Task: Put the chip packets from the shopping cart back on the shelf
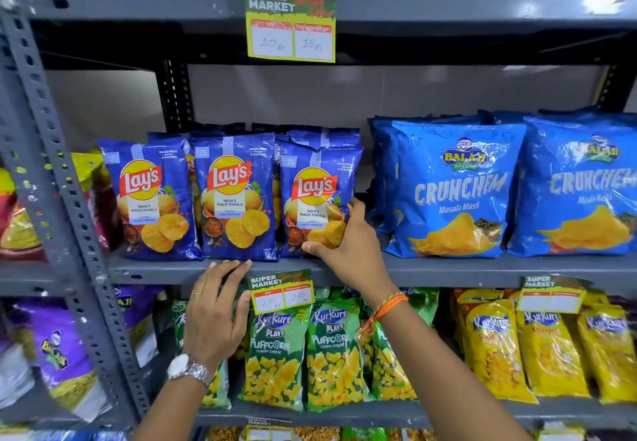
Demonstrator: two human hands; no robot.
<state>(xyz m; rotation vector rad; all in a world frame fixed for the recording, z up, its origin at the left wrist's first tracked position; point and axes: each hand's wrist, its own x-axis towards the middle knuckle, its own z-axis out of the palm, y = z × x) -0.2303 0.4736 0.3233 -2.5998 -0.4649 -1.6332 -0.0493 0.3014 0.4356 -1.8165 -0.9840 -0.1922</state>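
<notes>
Three blue Lay's Magic Masala packets stand upright in a row on the grey middle shelf (431, 270), with more of them behind. My right hand (348, 244) grips the lower right corner of the rightmost Lay's packet (315, 195), which stands on the shelf. My left hand (215, 313) is open with its fingers spread, its fingertips resting on the shelf's front edge just below the middle Lay's packet (236, 199). The left Lay's packet (151, 199) stands untouched. The shopping cart is out of view.
Large blue Balaji Crunchem bags (455, 189) fill the same shelf to the right. Green Kurkure Puffcorn packets (275, 354) and yellow Kurkure packets (544, 347) stand on the shelf below. A price tag (281, 290) hangs on the shelf edge between my hands. A grey upright post (58, 178) stands left.
</notes>
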